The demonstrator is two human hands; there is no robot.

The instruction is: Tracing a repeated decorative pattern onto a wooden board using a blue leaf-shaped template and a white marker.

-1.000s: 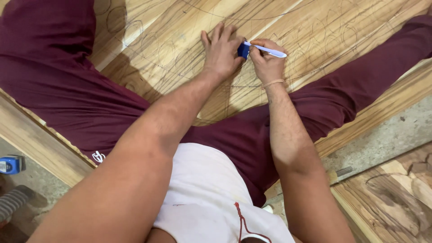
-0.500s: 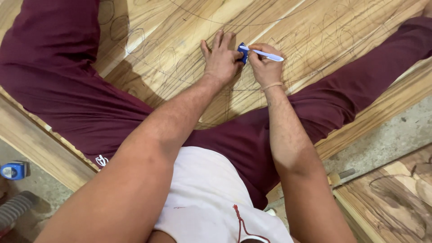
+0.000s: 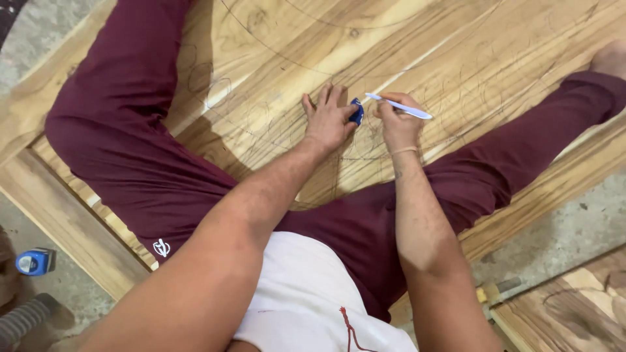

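You are mid-tracing: your left hand [image 3: 328, 120] lies flat, fingers spread, pinning a small blue rounded template [image 3: 356, 111] at its thumb side against the large pale wooden panel [image 3: 456, 52]. Your right hand [image 3: 398, 124], just beside it, grips a slim white-and-blue pen [image 3: 399, 106]; its tip seems to touch the template's edge. Next calls for a steady template.

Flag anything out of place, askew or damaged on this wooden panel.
Nothing stands out. The wooden panel shows only pencilled curves and no cracks. The left hand pins a small blue object flat, and the right hand holds a pen beside it.
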